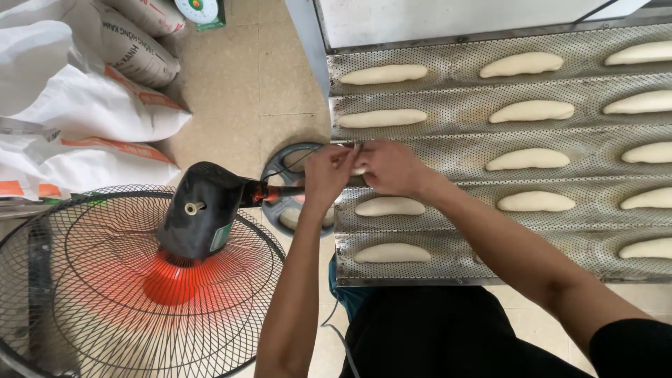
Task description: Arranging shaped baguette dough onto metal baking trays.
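Dough piece (359,170) sits in the third channel from the far edge of the tray (462,143), at its left end, mostly hidden under my hands. Both hands meet right over it. Left hand (327,175) has its grip pinched shut on the dough's left tip; right hand (392,166) is cupped and closed over its body, fingers curled down. I read that as one hand steadying while the other works the end.

The tray is perforated and corrugated, so each channel cradles a loaf and keeps it straight and apart from its neighbours. Other loaves (529,159) lie spaced along the channels in columns, none touching.

Fan (140,280) stands on the floor just off the tray's left edge, motor housing (199,218) tilted toward the tray; likely for airflow over the dough. A round fan base (287,189) sits on the floor between fan and tray. Sacks (91,105) are piled on the floor well to the left. A scale (199,10) is on the floor beyond them.
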